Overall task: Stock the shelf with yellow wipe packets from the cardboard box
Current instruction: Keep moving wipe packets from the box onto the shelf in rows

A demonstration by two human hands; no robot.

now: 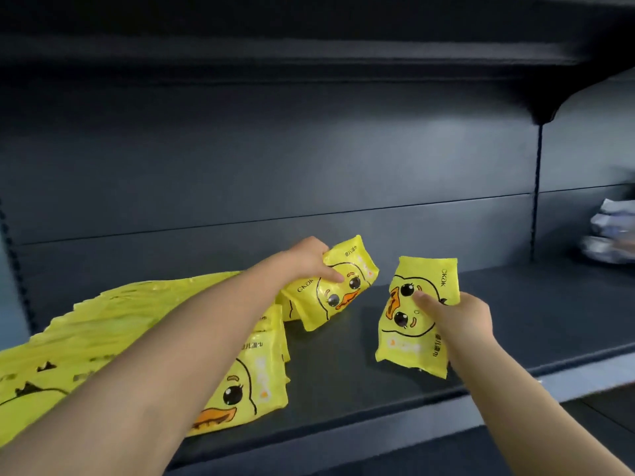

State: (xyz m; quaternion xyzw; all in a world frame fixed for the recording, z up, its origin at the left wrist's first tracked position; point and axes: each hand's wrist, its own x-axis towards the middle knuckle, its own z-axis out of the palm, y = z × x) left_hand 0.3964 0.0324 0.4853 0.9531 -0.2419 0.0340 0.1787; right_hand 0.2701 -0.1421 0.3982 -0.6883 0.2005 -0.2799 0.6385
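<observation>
Two yellow wipe packets with a duck print are in my hands over the dark shelf (515,314). My left hand (305,261) grips one packet (335,286) by its upper left edge, tilted, toward the back of the shelf. My right hand (460,317) holds a second packet (417,314) upright near the front, thumb pressed on its face. A row of several yellow packets (254,372) stands at the left of the shelf, partly hidden by my left forearm. The cardboard box is out of view.
The dark back panel (275,166) rises behind the shelf and another shelf board (309,56) hangs above. A slotted upright (536,194) divides the bays. Blurred white packs (611,231) lie on the neighbouring shelf at the right edge.
</observation>
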